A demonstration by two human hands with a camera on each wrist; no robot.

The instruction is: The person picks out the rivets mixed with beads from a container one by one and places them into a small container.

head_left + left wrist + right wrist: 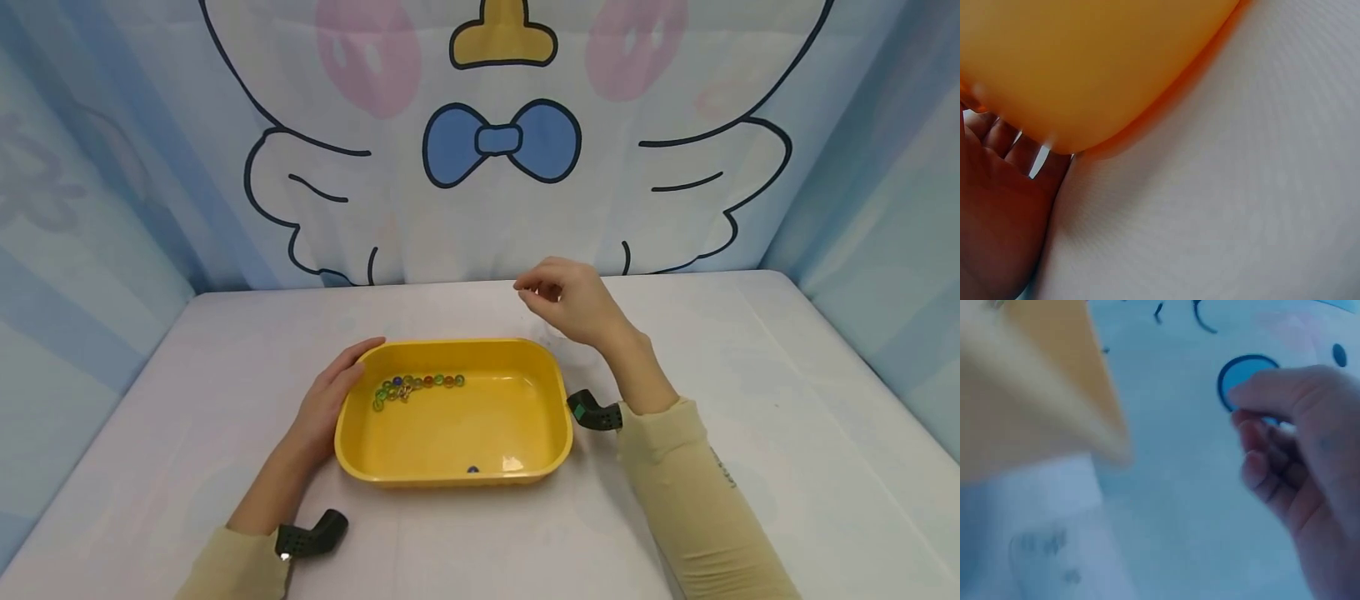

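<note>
A yellow tray (480, 425) stands on the table with several glass marbles (427, 382) lined up near its back left corner. One blue marble (472, 470) lies at the front wall. My left hand (330, 396) holds the tray's back left corner, its fingers (1025, 153) along the outside wall. Above the table, past the back right corner, my right hand (566, 296) is raised with curled fingers and thumb close to the index fingertip. Whether something small is between these fingertips (1238, 397) cannot be made out.
A white cloth covers the table (787, 433). Behind it hangs a curtain (502, 225) printed with a cartoon figure; curtains also close off both sides. A faint, blurred see-through shape (1054, 550) shows below the tray in the right wrist view.
</note>
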